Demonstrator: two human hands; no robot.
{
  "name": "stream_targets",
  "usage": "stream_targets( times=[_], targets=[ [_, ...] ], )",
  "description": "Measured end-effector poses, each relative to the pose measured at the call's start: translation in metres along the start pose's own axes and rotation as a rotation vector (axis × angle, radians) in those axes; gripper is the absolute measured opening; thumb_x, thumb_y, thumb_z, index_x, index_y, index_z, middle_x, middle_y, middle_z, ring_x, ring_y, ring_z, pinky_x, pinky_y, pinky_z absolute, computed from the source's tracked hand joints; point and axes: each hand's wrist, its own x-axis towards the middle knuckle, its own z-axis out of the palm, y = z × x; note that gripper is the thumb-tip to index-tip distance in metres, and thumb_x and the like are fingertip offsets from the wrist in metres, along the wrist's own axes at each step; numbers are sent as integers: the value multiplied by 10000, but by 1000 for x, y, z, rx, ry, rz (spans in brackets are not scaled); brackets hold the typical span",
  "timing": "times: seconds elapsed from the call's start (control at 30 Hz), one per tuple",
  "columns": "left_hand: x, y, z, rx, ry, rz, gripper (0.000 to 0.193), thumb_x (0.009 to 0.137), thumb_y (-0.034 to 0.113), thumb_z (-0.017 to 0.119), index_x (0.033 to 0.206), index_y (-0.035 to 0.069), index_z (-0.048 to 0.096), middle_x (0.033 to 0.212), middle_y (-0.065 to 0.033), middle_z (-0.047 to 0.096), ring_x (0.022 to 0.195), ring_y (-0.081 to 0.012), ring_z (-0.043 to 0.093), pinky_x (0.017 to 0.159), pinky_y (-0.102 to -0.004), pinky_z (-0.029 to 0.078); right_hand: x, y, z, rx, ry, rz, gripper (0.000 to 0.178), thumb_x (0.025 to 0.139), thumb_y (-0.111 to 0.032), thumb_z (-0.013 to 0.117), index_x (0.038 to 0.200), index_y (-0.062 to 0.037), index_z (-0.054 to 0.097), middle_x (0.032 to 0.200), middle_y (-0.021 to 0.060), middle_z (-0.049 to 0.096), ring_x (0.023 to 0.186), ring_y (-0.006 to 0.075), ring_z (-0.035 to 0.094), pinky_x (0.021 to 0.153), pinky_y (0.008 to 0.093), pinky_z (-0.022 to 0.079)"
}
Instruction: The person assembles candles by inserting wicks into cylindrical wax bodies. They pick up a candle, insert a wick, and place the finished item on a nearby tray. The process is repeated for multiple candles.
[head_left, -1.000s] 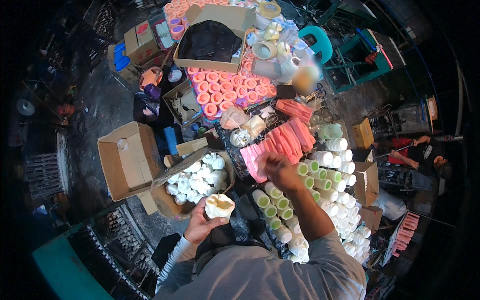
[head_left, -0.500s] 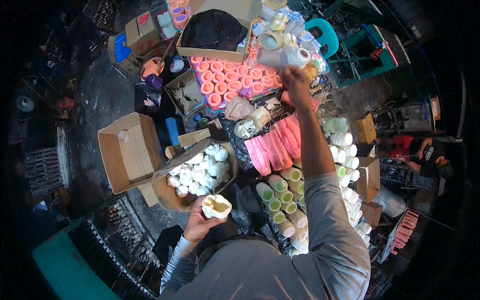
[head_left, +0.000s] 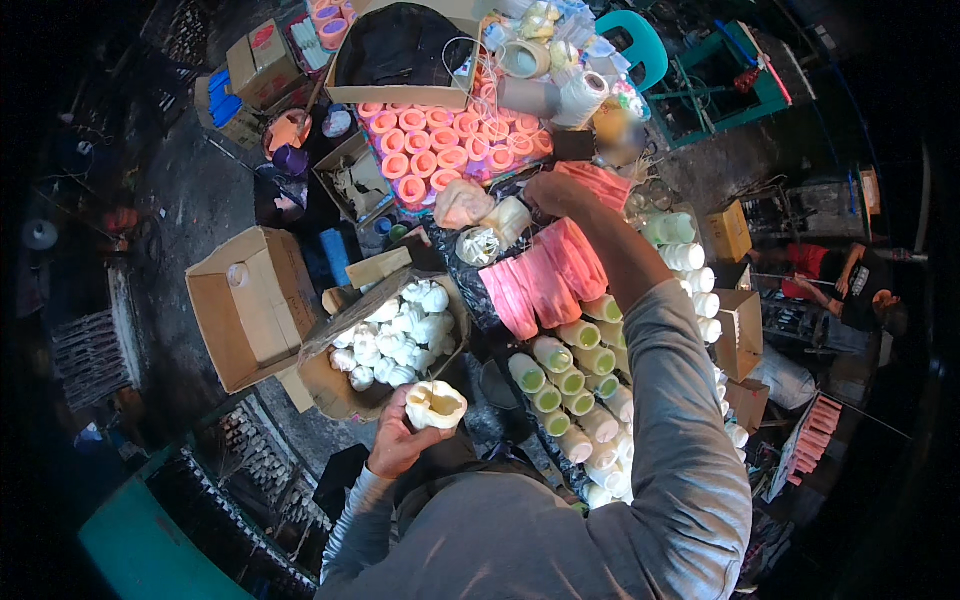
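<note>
My left hand (head_left: pixel 396 446) is closed round a cream-coloured hollow cup with a lobed rim (head_left: pixel 451 414), held upright with its opening facing up. Just beyond it, a cardboard box (head_left: pixel 326 385) holds several white rounded lumps (head_left: pixel 400 340). My right arm stretches far forward, and my right hand (head_left: pixel 543 193) is low over the table clutter, its fingers mostly hidden. Close to that hand are a cream jar-like piece (head_left: pixel 508 221), a pale crumpled lump (head_left: pixel 463 204) and several pink wrapped bundles (head_left: pixel 546 275). A white thread cone (head_left: pixel 582 98) stands farther off.
Rows of pale green-topped cylinders (head_left: pixel 566 380) fill the table beside my right arm. Orange rings (head_left: pixel 437 140) lie at the far end, below an open box with black lining (head_left: pixel 400 95). An open carton (head_left: pixel 245 310) stands left. Another person (head_left: pixel 860 290) is at far right.
My right hand has drawn back from beside the thread cone and moved left and nearer, towards the cream jar-like piece. The view has shifted slightly. My left hand still holds the cream cup.
</note>
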Motion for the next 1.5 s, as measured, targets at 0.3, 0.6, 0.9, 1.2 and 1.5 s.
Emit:
stream_targets(
  times=[0.3, 0.6, 0.9, 1.2, 1.5],
  targets=[
    [-3, -5, -4, 29, 34, -34, 588, 817, -49, 780, 1349, 32, 543, 1230, -71, 670, 1121, -163, 651, 967, -330, 545, -12, 0, -5, 164, 1, 101, 59, 840, -129, 669, 858, -73, 673, 778, 131, 687, 795, 317, 717, 668, 443, 553],
    [-1, -1, 1, -17, 22, -22, 587, 837, -30, 775, 1371, 33, 540, 1236, -64, 669, 1120, -164, 649, 964, -338, 543, -28, 6, -112, 230, -96, 272, 78, 782, -136, 706, 816, -85, 755, 851, 130, 747, 797, 334, 725, 694, 448, 554],
    [2, -7, 10, -82, -1, -77, 611, 811, -66, 775, 1369, 38, 549, 1226, -63, 675, 1114, -170, 657, 963, -342, 537, -14, -7, -25, 132, 43, 215, 180, 862, -153, 631, 957, -94, 772, 1009, 148, 752, 955, 331, 734, 798, 447, 577],
    [-5, -15, 2, 38, -11, -1, 594, 836, -74, 765, 1369, 28, 523, 1287, -76, 650, 1166, -175, 649, 1004, -343, 556, -12, 3, -7, -262, 150, 190, 110, 889, -196, 629, 891, -114, 702, 989, 104, 724, 896, 263, 696, 756, 411, 534],
    [-2, -8, 14, -66, -25, -41, 570, 858, -70, 748, 1371, 32, 521, 1309, -84, 646, 1179, -185, 649, 1011, -358, 558, -32, 4, -173, 623, 778, 785, 103, 922, -134, 757, 916, -58, 688, 822, 70, 710, 712, 198, 691, 665, 347, 557]
  ],
)
